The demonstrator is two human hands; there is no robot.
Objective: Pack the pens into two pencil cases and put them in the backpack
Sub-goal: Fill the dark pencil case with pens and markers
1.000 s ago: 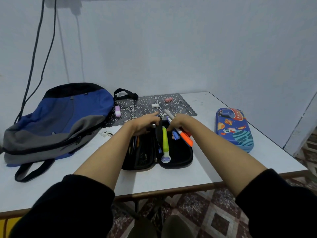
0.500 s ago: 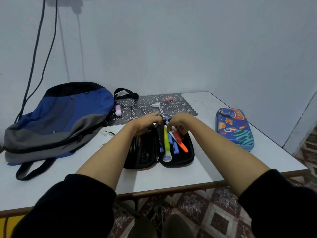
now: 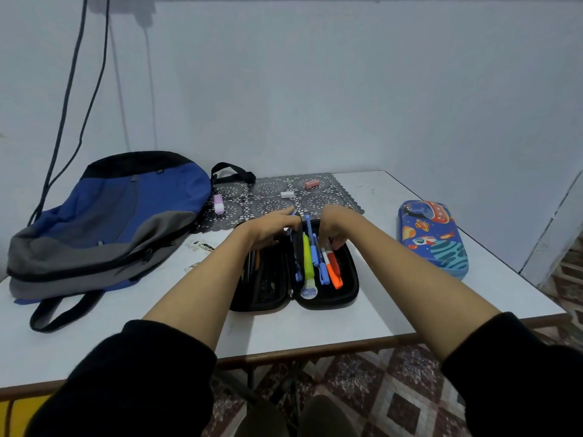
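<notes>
Pens lie in your open black pencil case at bench centre; your left hand grips its far edge, your right hand pinches the orange marker.

A second ago the orange-tipped white plastic marker and blue plastic pens slanted toward 4 o'clock, out over the rim of the open black fabric pencil case. My right hand has laid them inside its right half, pointing nearer 6 o'clock.
</notes>
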